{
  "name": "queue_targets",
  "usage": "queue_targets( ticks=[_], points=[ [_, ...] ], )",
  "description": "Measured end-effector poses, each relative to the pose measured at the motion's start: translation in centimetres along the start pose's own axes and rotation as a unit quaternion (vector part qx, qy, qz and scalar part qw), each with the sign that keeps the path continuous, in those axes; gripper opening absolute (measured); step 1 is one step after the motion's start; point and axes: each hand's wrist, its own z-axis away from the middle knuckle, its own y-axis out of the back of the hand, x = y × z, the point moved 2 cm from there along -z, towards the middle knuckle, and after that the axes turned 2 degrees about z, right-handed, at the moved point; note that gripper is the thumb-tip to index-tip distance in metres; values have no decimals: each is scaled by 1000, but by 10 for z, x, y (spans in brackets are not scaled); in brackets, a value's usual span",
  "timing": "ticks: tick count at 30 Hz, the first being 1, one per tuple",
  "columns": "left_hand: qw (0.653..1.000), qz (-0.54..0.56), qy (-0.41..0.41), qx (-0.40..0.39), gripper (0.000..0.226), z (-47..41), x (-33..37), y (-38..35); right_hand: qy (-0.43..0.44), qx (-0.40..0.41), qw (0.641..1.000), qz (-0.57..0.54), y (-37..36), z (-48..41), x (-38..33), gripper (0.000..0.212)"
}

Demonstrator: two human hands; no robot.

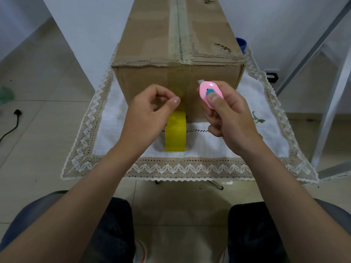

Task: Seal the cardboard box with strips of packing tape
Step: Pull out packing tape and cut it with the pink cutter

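A long cardboard box (144,35) lies on a small table, its near end facing me. A strip of clear tape (179,35) runs along the top seam and down the near face. The yellow tape roll (175,133) stands on edge just below that face, the tape still joined to it. My left hand (150,112) pinches the stretched tape in front of the box, thumb and forefinger together. My right hand (226,118) grips a small pink cutter (210,93), thumb on its blue slider, blade tip out toward the box.
A white lace-edged tablecloth (190,166) covers the table. A blue object (241,43) peeks out behind the box's right side. A black cable and plug (16,115) lie on the tiled floor at left. A metal frame (330,103) stands at right. My knees are below.
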Motion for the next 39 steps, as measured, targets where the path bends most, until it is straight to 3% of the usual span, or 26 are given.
queue_targets(
  ticks=[5, 9, 13, 18, 26, 34, 39],
  points=[
    [997, -25, 78, 3, 22, 3, -11, 0, 29, 42, 998, 30, 4, -1, 1, 18],
    [992, -32, 119, 10, 29, 9, -15, -2, 67, 72, 983, 156, 11, -3, 3, 15],
    [986, -11, 162, -28, 42, 16, -19, -6, 109, 51, 953, 279, 13, 0, 4, 6],
    [980, 65, 179, -64, 42, 21, -24, -10, 120, 1, 927, 354, 14, -4, 10, 15],
    [971, 99, 215, -43, 51, 23, -27, -13, 157, -22, 904, 398, 10, -10, 10, 11],
    [969, 92, 223, -58, 30, 20, -30, -13, 186, -53, 869, 456, 9, -26, 2, 14],
    [965, 119, 224, -71, 41, 21, -31, -14, 191, -97, 852, 478, 6, -39, -5, 24]
  ],
)
